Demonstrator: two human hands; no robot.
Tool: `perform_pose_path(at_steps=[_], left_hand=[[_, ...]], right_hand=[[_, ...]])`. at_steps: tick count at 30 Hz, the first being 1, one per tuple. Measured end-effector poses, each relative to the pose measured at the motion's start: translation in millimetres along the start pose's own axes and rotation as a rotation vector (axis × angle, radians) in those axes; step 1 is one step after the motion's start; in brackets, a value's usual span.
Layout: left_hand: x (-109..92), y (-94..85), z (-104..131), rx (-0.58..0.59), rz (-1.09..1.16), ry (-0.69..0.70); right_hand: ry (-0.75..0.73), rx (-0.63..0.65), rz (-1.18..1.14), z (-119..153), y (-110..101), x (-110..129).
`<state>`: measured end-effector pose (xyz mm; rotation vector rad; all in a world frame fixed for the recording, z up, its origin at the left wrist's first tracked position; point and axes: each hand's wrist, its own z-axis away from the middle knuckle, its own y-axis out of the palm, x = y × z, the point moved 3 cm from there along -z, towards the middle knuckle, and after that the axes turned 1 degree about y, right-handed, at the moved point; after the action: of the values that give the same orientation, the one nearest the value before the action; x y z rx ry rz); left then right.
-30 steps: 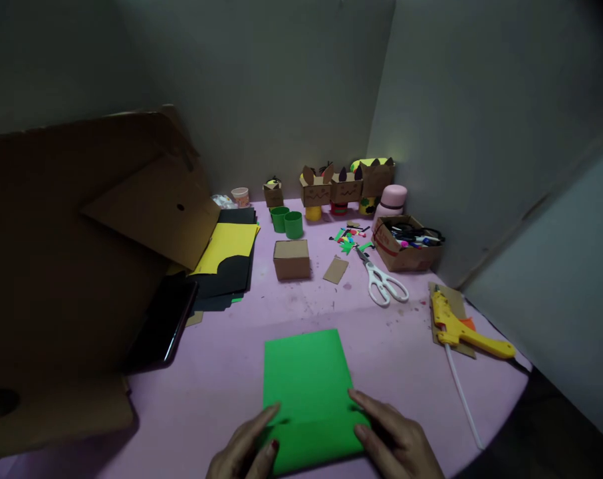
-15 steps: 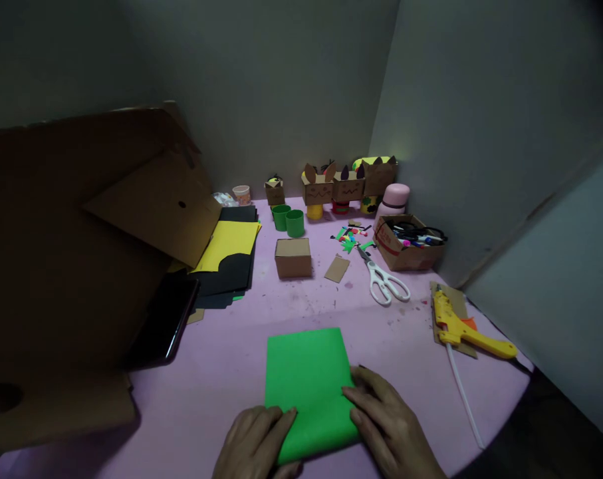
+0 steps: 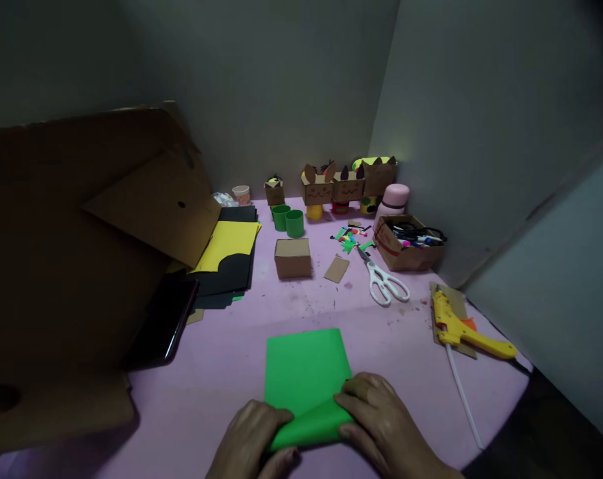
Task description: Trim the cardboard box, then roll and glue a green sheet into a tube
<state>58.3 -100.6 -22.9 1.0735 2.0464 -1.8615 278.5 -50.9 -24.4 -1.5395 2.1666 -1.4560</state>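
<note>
Both hands, left hand [image 3: 254,436] and right hand [image 3: 381,426], grip and fold up the near edge of a smooth green paper sheet [image 3: 306,372] at the pink desk's [image 3: 221,372] near edge.

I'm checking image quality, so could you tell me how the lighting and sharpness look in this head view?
Head view: dim overall; the cardboard box at left lies in deep shadow, the green paper under both hands stays vivid, the corners darken, and the far figures look soft.
</note>
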Motion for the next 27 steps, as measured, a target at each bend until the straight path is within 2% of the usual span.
perform_pose_path(at_steps=[4, 8, 12, 16, 20, 23, 27], left_hand=[[3.3, 0.8, -7.0, 0.043, 0.031, -0.067], [5.4, -2.1, -12.8, 0.036, 0.072, -0.161], [4.2, -5.5, -21.7, 0.093, 0.086, -0.239], [5.4, -9.5, -30.1, 0.112, 0.064, -0.265], [10.5, -11.0, -37.1, 0.13, 0.038, -0.287], [13.4, -12.4, -41.3, 0.082, 0.014, -0.277], [19.6, -18.0, -39.1, -0.069, 0.015, -0.2]], right_hand=[[0.094, 0.081, -0.036, -1.3, 3.7, -2.7], [0.163, 0.156, -0.039, -5.6, 6.8, -3.6], [0.217, 0.138, -0.018, -11.0, 9.0, -5.1], [0.13, 0.063, 0.024, -13.3, 6.1, -3.8], [0.039, 0.139, 0.072, -14.7, 6.5, -0.8], [0.062, 0.198, 0.115, -17.6, 9.9, -2.4], [0.117, 0.249, 0.153, -22.5, 13.5, -8.8]])
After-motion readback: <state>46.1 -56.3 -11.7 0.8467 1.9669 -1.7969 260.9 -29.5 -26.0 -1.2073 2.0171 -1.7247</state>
